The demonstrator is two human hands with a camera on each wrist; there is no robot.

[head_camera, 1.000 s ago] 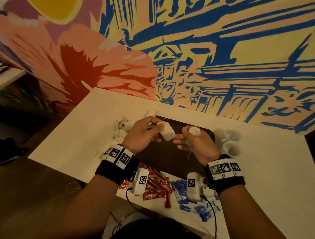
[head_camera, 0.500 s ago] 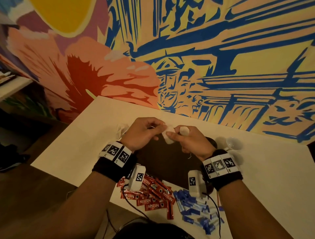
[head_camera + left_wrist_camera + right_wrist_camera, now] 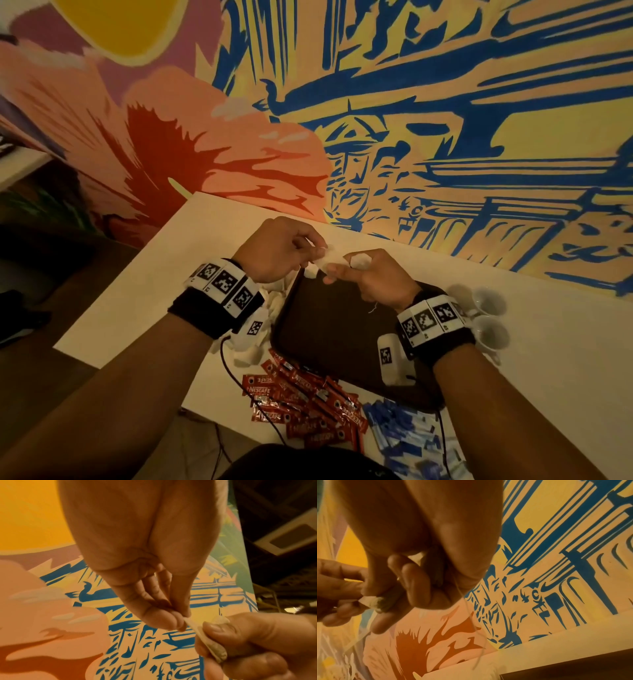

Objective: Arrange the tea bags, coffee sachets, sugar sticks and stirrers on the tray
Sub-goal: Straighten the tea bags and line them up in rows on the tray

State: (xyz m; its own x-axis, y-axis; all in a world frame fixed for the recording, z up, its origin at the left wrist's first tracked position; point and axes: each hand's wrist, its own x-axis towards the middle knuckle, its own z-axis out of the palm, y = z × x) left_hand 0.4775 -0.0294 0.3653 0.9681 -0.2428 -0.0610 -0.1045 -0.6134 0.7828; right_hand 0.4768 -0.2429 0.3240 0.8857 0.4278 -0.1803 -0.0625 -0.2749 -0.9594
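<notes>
Both hands, left hand [image 3: 277,248] and right hand [image 3: 373,277], pinch one tea bag [image 3: 208,641] above the tray [image 3: 329,329]'s 12 o'clock edge; next, lay it flat there.

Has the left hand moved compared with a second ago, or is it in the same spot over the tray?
Yes. The left hand has shifted toward the right hand, closing the gap above the tray's far edge; both now pinch the same tea bag.

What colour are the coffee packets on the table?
Red coffee sachets, seen best in the head view.
</notes>
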